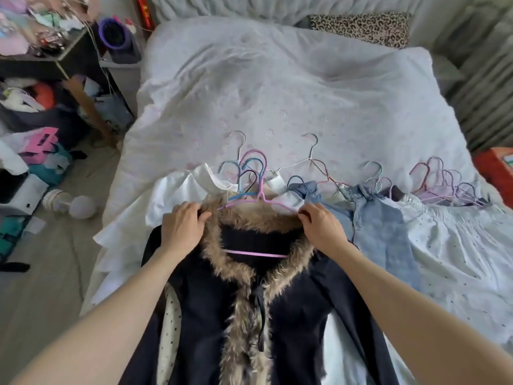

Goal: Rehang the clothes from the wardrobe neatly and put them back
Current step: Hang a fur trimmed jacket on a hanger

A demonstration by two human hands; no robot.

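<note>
Both hands pinch a dark coat's (291,295) fur collar (258,218) on a bed (277,87): left hand (183,225) at its left end, right hand (319,226) at its right

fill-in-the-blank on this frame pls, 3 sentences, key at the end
1. Both hands, left hand and right hand, grip the ____ collar of the dark jacket.
2. The hanger inside that jacket is ____ in colour.
3. The pillow at the head of the bed has a ____ print.

Missing words: fur; pink; leopard
</note>
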